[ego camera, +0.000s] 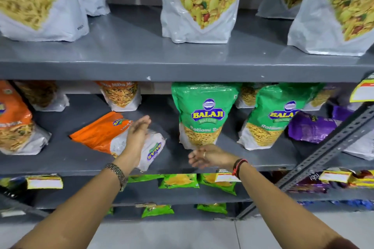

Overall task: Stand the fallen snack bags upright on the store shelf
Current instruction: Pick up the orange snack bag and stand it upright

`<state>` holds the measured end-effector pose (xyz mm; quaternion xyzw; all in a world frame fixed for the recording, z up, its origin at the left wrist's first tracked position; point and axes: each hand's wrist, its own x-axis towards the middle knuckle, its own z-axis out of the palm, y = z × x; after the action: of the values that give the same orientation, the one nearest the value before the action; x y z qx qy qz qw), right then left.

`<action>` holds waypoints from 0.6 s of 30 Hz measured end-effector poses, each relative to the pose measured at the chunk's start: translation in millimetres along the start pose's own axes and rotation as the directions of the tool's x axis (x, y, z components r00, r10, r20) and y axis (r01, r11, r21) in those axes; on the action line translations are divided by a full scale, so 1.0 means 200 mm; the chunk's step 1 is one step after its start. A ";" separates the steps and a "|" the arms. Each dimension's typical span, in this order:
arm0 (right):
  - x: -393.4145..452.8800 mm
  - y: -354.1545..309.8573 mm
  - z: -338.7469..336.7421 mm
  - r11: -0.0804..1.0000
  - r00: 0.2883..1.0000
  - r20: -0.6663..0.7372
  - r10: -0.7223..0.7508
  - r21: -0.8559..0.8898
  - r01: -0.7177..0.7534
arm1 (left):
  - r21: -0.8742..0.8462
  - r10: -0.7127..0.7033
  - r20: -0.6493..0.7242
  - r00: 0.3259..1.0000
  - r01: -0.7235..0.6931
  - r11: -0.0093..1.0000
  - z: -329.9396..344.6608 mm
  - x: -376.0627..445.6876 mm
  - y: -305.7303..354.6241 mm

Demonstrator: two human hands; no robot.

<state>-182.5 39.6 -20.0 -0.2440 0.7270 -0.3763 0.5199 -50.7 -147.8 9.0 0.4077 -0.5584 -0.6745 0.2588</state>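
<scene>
- Two bare forearms reaching up from the bottom edge, nearest the lens; left wrist wearing a metal-link watch (pixel 117 172), right wrist a red and black thread band (pixel 238 166).
- Left hand (pixel 137 133): fingers (pixel 144 121) straight and pressed together, palm flat, laid over the fallen orange and white plastic snack bag (pixel 105 134); nothing gripped, and actual contact hard to judge from this angle.
- Right hand (pixel 210 156): fingers (pixel 194 160) loosely spread and curled a little, empty, hovering at the front lip of the grey metal middle shelf (pixel 253 159), just below the upright green foil snack bag (pixel 199 115).
- Fallen orange bag lying flat and slanted on that shelf, orange top toward the back left, white base toward the front edge, partly under the left wrist.
- Second green bag (pixel 269 119) to the right leaning slightly but on its base; purple foil bag (pixel 309 127) beyond it slumped, seemingly also down.
- Upright orange bag (pixel 14 125) at far left, on its base.
- Large white pouches (pixel 199 4) on the shelf above, all upright.
- Step in hand, by judgement: approach to the orange bag, grasp not yet made.
- Next move likely calls for closing around the bag's upper orange end, swinging it up over the white base, then squaring that base on the shelf; right hand free to steady the bottom.
- Care needed with the crinkly, air-filled plastic, prone to slipping or tipping back.
</scene>
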 end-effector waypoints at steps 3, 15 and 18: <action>0.10 -0.16 0.15 0.988 0.986 -0.074 -0.147 0.041 0.150 | -0.001 0.001 -0.170 0.985 -0.002 1.000 -0.20 0.01 -0.03; 0.64 -0.66 0.51 0.839 0.912 -0.384 -0.146 -0.536 -0.091 | -0.150 -0.504 -0.069 0.861 0.491 0.858 -0.79 0.23 -0.20; 0.70 -0.72 0.55 0.796 0.925 -0.378 0.020 -0.554 -0.244 | -0.057 -0.546 0.080 0.834 0.551 0.833 -0.79 0.28 -0.22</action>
<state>-131.3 -183.8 -3.3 -0.2698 0.9043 -0.1304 0.3039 56.2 -268.4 -55.8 0.5195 -0.3990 -0.7537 0.0533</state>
